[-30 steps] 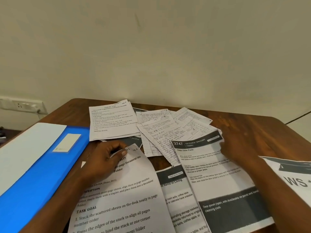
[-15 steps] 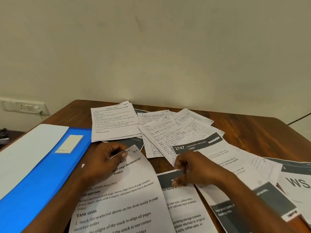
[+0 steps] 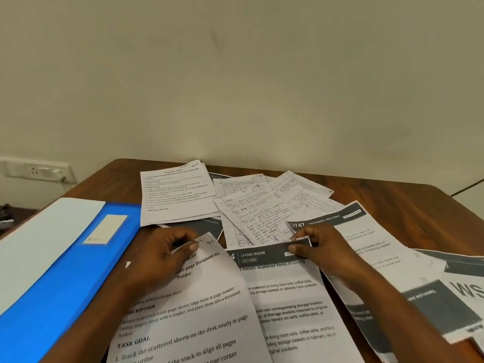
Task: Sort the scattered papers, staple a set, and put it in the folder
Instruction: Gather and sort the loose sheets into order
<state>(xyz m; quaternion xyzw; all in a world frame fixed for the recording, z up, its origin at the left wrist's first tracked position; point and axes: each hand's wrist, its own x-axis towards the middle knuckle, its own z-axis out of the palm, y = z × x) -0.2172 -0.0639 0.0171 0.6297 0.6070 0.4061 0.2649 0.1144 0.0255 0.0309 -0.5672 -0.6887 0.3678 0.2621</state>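
Loose papers lie scattered over a brown wooden table. My left hand pinches the top edge of a printed task sheet lifted at the near middle. My right hand pinches the top right corner of a "Living Room" sheet with a dark header. A "2747 Entrance/Balcony" sheet lies under my right wrist. Handwritten pages and another printed sheet rest further back. A blue folder lies at the left. No stapler is in view.
A white sheet lies on the folder's left side, and a pale label sits on its cover. A "WS" sheet pokes in at the right edge. A wall socket is mounted at the left behind the table.
My right hand left the "2747" sheet, which slid right, and came leftward. It now pinches the corner of the "Living Room" sheet and has drawn it up into view. My left hand has kept its hold.
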